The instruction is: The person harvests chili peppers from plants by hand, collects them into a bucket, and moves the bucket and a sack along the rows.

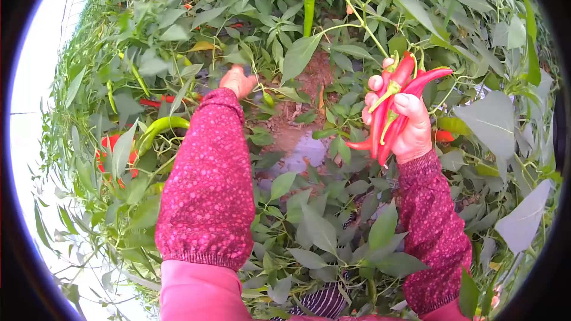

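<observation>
A bunch of several red chili peppers [385, 116] is gripped in my right hand [414, 128], whose fingers and thumb wrap round them. Their green stems and curved tips stick out at different angles. My left hand [239, 81] reaches in among the leaves of a pepper plant, its fingers mostly hidden by foliage. Just right of it hangs a small green pepper [268, 99]. To its lower left, a large green pepper [160, 126] curves over other red peppers [112, 153] partly covered by leaves.
Dense pepper plants surround both arms. A long green pepper [308, 12] hangs at the top middle. Bare soil [318, 77] and a patch of pale plastic sheet [306, 150] show between the plants. Broad leaves [491, 120] stand close by on the right.
</observation>
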A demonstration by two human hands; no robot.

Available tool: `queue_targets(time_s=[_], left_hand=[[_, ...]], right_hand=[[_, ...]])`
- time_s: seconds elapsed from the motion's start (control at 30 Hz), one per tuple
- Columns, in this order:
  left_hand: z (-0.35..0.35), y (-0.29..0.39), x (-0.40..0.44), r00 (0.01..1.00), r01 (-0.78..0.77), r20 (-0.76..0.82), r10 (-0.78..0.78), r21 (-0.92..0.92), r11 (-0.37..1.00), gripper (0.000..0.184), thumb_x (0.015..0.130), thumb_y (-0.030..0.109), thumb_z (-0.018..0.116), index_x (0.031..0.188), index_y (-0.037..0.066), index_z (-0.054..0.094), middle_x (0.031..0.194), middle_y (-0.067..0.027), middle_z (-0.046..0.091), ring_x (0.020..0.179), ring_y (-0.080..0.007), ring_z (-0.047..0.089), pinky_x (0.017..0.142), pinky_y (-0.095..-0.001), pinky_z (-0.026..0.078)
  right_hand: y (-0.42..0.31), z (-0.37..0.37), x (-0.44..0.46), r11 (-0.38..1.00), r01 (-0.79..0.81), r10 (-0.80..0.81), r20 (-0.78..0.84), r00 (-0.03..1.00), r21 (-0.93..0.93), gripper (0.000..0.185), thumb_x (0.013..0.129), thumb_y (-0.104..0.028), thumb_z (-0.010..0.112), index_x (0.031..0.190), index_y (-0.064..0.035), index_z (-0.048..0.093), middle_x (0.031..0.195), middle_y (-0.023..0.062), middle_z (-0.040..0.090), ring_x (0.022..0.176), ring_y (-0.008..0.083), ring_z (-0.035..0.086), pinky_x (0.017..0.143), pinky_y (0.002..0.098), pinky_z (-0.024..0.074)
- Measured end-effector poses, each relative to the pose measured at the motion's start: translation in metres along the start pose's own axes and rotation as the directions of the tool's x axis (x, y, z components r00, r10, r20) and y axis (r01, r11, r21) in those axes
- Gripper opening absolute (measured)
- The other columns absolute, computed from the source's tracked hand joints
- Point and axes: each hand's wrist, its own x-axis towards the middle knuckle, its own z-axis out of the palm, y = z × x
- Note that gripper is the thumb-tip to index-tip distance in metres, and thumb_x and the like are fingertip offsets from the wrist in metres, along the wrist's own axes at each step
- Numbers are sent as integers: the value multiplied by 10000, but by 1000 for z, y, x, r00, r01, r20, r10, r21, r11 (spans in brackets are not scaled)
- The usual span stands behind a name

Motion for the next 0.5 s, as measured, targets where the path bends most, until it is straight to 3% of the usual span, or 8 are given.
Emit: queue_targets(time_s=[0.1, 0.17, 0.23, 0.3, 0.4, 0.5], left_hand=[[18, -4, -2, 991, -107, 73, 112, -72, 992, 496, 808, 257, 579, 1259, 71, 489, 1113, -220, 583, 1051, -341, 559, 906, -378, 435], [27, -11, -3, 939, -339, 14, 343, -114, 934, 418, 808, 175, 575, 1219, 110, 538, 1112, -196, 591, 1043, -332, 563, 899, -371, 438], [32, -13, -11, 944, -317, 28, 330, -207, 925, 385, 809, 87, 553, 1190, 145, 566, 1087, -190, 601, 1024, -331, 566, 865, -374, 444], [34, -16, -16, 916, -362, 70, 394, -274, 891, 448, 804, -4, 523, 1240, 98, 520, 1163, -164, 585, 1089, -278, 556, 930, -339, 422], [27, -12, -38, 871, -484, 21, 491, -137, 864, 350, 810, 69, 534, 1148, 148, 583, 1060, -203, 602, 1003, -353, 558, 851, -394, 447], [20, -17, -46, 898, -434, -3, 439, -164, 886, 400, 827, 111, 516, 1226, 101, 492, 1154, -207, 549, 1044, -358, 533, 864, -409, 435]], right_hand=[[-1, -2, -3, 1000, -20, 20, 19, 1000, 20, 600, 728, -104, 636, 1265, -121, 369, 1018, 90, 516, 816, 219, 577, 649, 372, 530], [1, -4, -5, 1000, 21, -22, 21, 1000, 18, 607, 729, -108, 636, 1272, -118, 364, 1016, 88, 513, 817, 219, 576, 651, 373, 531], [1, -5, -3, 999, 28, -29, 51, 998, 33, 609, 730, -111, 638, 1273, -115, 363, 1013, 87, 509, 816, 216, 575, 646, 372, 532], [1, -6, -3, 998, 45, -47, 34, 998, 44, 613, 729, -119, 642, 1273, -114, 360, 1008, 85, 505, 812, 211, 574, 638, 366, 532], [-3, -4, -4, 999, 32, -32, 2, 999, -7, 611, 732, -132, 643, 1271, -114, 356, 1006, 83, 503, 805, 202, 568, 631, 357, 528], [-1, -4, -6, 1000, 15, -15, 0, 1000, -16, 609, 738, -149, 642, 1271, -117, 349, 1008, 70, 505, 810, 186, 561, 623, 340, 517]])
